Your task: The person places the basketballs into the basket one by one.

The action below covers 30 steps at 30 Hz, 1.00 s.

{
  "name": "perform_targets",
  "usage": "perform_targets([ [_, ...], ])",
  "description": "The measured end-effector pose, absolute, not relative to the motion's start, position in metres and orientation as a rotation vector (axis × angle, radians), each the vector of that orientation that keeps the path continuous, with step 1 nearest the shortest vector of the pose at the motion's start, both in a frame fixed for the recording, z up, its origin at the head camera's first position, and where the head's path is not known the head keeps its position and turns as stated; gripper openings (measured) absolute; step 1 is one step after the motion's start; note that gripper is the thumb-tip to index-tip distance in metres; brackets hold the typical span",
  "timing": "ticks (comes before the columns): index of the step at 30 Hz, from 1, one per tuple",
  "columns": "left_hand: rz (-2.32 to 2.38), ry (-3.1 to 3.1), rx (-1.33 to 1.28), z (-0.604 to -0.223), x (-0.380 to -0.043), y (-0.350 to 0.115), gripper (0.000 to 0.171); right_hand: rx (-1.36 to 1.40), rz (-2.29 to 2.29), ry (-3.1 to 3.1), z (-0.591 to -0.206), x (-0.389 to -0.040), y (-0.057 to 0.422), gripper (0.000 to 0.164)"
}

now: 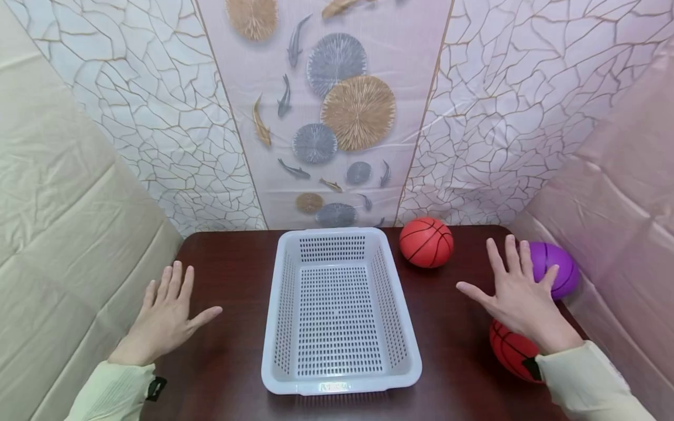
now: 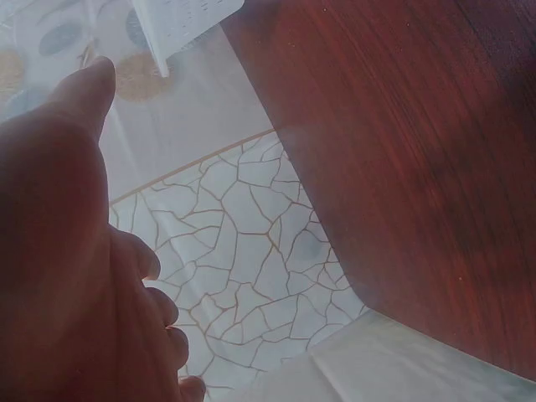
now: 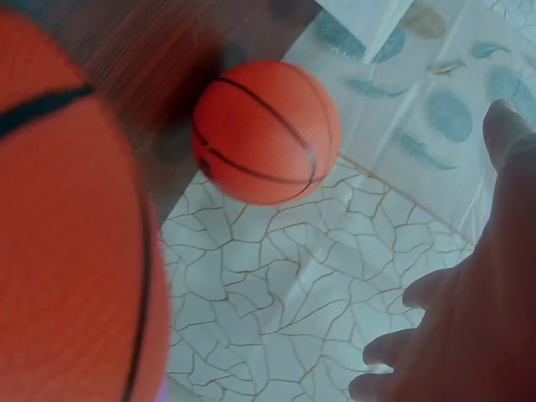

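Note:
Both hands hover with fingers spread over a dark table, holding nothing. My left hand point(image 1: 163, 316) is left of a white perforated plastic basket point(image 1: 270, 327), and its thumb points toward the basket. On the right side, my right hand point(image 1: 521, 298) overlaps a purple ball point(image 1: 558, 269) and a red ball point(image 1: 513, 351) in the head view. Another red ball point(image 1: 426, 242) with black lines sits at the back, just right of the basket. In the right wrist view, the near red ball point(image 3: 67, 251) fills the left side and the far one point(image 3: 266, 132) shows beyond it.
The dark reddish-brown table point(image 1: 226, 362) meets a patterned backdrop point(image 1: 337, 117) at its far edge. Quilted beige panels stand along the left point(image 1: 63, 245) and right point(image 1: 611, 216) sides, close to the hands. The purple ball lies against the right panel.

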<state>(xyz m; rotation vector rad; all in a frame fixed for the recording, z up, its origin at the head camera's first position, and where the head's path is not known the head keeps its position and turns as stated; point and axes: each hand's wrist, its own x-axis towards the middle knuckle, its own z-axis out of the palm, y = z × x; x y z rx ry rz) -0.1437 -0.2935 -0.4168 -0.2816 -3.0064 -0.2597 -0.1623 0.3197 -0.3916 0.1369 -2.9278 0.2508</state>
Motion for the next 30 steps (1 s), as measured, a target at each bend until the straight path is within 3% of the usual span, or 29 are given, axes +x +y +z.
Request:
perform_targets([
  [7,-0.341,-2.986,-0.311,-0.423,-0.141,-0.282,0.103,0.064,0.285,-2.942,-0.393,-0.155,0.331,0.106],
  [13,-0.907,-2.83,-0.321,-0.446,-0.108,-0.227,0.093,-0.059,0.349,-2.918,-0.406,-0.128,0.348,0.111],
  [21,-1.349,-2.632,-0.167,-0.478,-0.077,-0.147,0.101,-0.253,0.44,-2.86,-0.434,-0.091,0.36,0.117],
  [30,-1.382,-2.628,-0.154,-0.48,-0.069,-0.13,0.112,-0.298,0.555,-2.814,-0.463,-0.074,0.361,0.116],
])
